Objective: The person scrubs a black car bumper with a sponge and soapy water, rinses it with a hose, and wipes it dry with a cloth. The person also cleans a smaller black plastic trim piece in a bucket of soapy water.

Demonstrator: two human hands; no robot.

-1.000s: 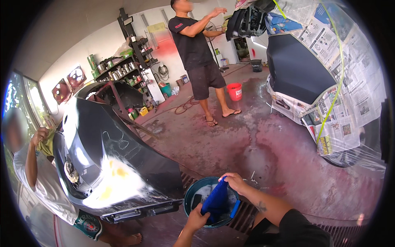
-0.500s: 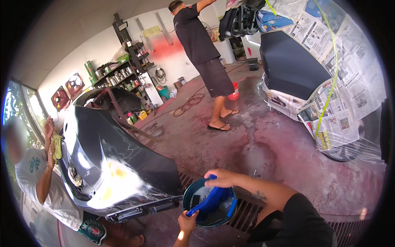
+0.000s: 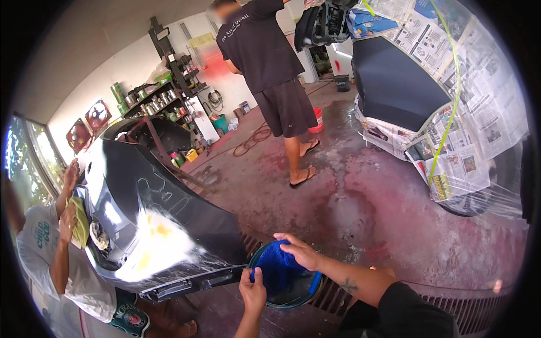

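Note:
A wet-looking blue cloth (image 3: pixel 275 266) hangs spread between my two hands over a dark teal bucket (image 3: pixel 288 306). My left hand (image 3: pixel 253 293) grips one edge of it at the bucket's near left side, thumb up. At the far rim my right hand (image 3: pixel 300 252) has hold of the opposite edge, partly hidden by its own fingers. Murky liquid shows inside the bucket below the cloth. The bucket's blue handle grip (image 3: pixel 316 283) rests against its right side.
To the left stands a dark car bumper (image 3: pixel 186 208) with a whitish patch; a person (image 3: pixel 51 248) there holds a yellow-green cloth (image 3: pixel 79 219). Ahead, another person (image 3: pixel 276 73) stands by a red bucket (image 3: pixel 317 120). A newspaper-masked car (image 3: pixel 406 84) is at right, a floor grate (image 3: pixel 338 296) beneath me.
The blue cloth has gone from a twisted strip to a spread sheet between my hands. The standing person has turned and stepped nearer, lowering an arm.

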